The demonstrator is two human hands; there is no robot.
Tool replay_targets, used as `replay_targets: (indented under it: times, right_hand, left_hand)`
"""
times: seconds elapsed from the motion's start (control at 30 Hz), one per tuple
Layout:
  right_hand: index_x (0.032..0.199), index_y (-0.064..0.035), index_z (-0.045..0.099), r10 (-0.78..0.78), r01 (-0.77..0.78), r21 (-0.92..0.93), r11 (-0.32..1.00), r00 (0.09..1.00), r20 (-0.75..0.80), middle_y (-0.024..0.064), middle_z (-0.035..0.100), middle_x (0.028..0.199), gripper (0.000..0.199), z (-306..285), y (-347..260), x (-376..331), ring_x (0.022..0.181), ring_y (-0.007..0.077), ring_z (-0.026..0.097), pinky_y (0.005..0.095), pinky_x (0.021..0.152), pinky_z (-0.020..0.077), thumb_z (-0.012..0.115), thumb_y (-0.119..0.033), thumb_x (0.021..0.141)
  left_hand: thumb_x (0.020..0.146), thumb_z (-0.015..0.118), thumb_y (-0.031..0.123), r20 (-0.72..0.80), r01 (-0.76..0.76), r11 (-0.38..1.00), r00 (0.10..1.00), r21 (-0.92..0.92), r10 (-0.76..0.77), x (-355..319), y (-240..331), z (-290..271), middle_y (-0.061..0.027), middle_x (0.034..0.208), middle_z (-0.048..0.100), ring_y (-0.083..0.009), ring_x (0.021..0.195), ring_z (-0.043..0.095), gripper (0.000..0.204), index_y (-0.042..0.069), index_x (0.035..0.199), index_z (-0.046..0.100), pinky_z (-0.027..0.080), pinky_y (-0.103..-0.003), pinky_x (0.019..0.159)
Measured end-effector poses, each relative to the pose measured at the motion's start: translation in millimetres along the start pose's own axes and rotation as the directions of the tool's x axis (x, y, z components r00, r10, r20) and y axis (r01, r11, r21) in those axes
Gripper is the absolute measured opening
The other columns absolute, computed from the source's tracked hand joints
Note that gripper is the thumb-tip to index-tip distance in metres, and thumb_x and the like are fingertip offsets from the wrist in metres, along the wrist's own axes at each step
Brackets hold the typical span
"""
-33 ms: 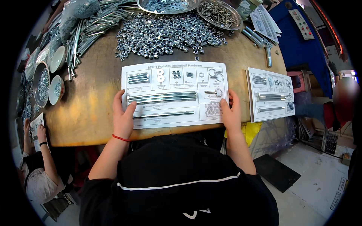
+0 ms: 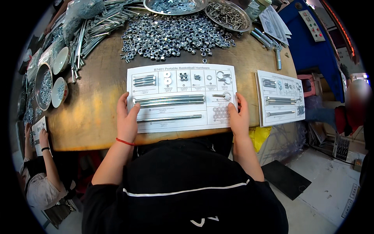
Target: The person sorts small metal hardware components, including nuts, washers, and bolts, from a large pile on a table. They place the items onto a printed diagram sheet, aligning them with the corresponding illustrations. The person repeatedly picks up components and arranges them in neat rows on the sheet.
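Note:
My left hand (image 2: 127,119) grips the left edge of a white hardware card (image 2: 171,124), its thumb on the face. My right hand (image 2: 239,115) grips the right edge the same way. The card lies over the near edge of the wooden table, its face up, divided into boxes. Long bolts, short bolts, washers, nuts and rings show on it; whether each is printed or attached, I cannot tell. Just beyond the card spreads a big heap of loose nuts (image 2: 171,37). To the right stands a stack of similar cards (image 2: 280,117).
Long bolts (image 2: 93,33) pile up at the far left, near small bowls (image 2: 59,92) of parts. Metal trays of washers (image 2: 175,6) and small screws (image 2: 230,17) stand at the back. Several thick bolts (image 2: 277,58) lie at right. A co-worker's hand (image 2: 43,136) holds another card at left.

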State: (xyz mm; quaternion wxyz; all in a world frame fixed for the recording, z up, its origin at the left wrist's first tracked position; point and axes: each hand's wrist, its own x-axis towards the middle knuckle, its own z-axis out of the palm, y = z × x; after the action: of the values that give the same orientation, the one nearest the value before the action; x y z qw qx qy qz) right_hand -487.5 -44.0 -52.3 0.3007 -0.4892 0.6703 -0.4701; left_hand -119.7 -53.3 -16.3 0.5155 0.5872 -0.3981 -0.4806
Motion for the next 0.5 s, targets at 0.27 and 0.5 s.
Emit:
replay_targets:
  times: [0.27, 0.5]
  right_hand:
    - [0.132, 0.0023, 0.049, 0.027, -0.027, -0.001, 1.0, 1.0, 0.012, 0.0198, 0.054, 0.126, 0.047, 10.5, -16.4, -32.6, 0.115, 0.0296, 0.054, 0.039, 0.099, 0.0431, 0.063, -0.005, 0.088]
    - [0.131, -0.0024, 0.054, -0.007, 0.014, -0.122, 0.992, 0.998, 0.055, 0.013, 0.059, 0.12, 0.045, 4.1, -27.7, -27.5, 0.107, 0.0218, 0.056, 0.0351, 0.094, 0.046, 0.065, -0.007, 0.087]
  left_hand:
    - [0.094, 0.052, 0.006, -0.064, 0.118, 0.989, 0.99, -0.092, -0.125, -8.8, 13.8, -23.3, -0.0142, 0.142, 0.044, -0.0232, 0.132, 0.041, 0.05, -0.001, 0.142, 0.038, 0.031, -0.036, 0.112]
    - [0.086, 0.065, 0.005, 0.038, -0.114, 0.917, 0.994, 0.382, 0.107, -15.7, 12.9, -40.5, -0.0151, 0.135, 0.051, -0.0264, 0.126, 0.049, 0.052, -0.002, 0.133, 0.046, 0.039, -0.038, 0.107]
